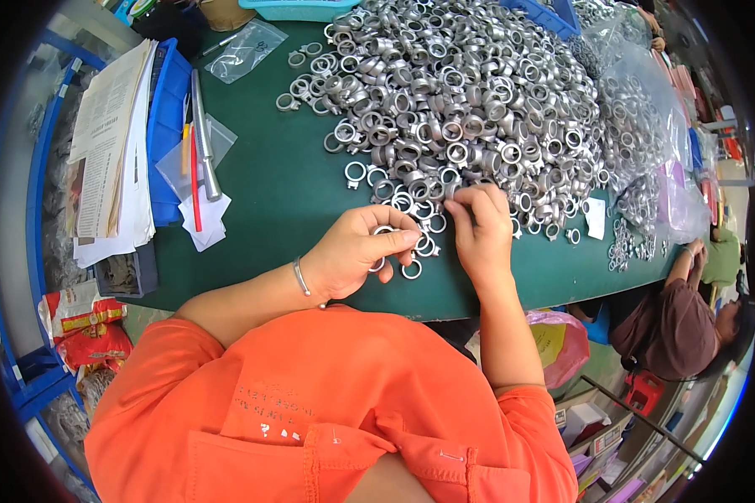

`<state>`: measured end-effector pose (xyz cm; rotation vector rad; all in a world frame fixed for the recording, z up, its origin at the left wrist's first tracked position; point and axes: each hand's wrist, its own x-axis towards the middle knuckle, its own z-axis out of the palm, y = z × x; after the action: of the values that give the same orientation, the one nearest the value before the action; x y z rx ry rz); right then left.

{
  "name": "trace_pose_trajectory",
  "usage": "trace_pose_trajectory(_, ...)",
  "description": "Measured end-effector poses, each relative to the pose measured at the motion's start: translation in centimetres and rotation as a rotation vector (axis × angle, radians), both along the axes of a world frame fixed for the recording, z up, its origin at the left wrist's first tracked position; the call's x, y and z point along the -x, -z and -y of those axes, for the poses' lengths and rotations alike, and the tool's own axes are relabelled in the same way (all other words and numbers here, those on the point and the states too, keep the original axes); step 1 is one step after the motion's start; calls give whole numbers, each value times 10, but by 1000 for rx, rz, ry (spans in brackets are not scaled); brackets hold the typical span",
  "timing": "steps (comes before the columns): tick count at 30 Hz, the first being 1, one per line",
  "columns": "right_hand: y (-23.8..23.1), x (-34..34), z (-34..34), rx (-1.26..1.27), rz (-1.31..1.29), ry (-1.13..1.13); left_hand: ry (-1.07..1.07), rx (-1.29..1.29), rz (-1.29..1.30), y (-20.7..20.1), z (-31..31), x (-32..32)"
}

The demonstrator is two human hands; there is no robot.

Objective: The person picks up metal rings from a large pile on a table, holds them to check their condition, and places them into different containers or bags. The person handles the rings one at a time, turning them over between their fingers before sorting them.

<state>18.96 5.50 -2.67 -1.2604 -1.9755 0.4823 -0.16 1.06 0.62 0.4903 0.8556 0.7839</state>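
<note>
My left hand point(356, 247) is closed around a grey metal ring point(378, 261), its thumb and forefinger pinching near the edge of a large heap. The heap of metal rings point(478, 101), many with a small block or stub on the outer side, covers the middle of the table. At the near edge of that heap my right hand point(485, 230) bends its fingers in a pinch, the fingertips against the rings there. Whatever lies between them is hidden. Several loose rings, one at the very front point(411, 268), lie between my two hands.
On the left stand a blue bin point(169, 126) with papers point(113, 142), a metal rod point(203, 138) and a red stick point(195, 180). Clear plastic bags point(646, 109) with more rings lie at right. Another person point(671, 327) sits at the far right.
</note>
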Motion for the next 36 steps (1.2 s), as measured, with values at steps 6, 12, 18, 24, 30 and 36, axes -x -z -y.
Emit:
trace_pose_trajectory(6, -6, 4, 36, 379, -568, -170, 20, -75, -70, 2, -5, -7)
trace_pose_trajectory(12, -12, 8, 49, 407, -649, -45, 6, -632, -342, 9, -3, -11)
trace_pose_trajectory(18, -14, 3, 44, 748, -1018, -260, -36, -845, -489, 9, 1, -11)
trace_pose_trajectory(24, -19, 14, 50, 476, -1160, -218, 26, -253, -268, 5, 2, -7)
trace_pose_trajectory(30, -30, 17, 43, -153, -227, -367, -43, 67, 94, 3, 1, -8)
trace_pose_trajectory(36, -11, 12, -3, -294, 126, 50, -11, 79, 126, 7, 0, -1)
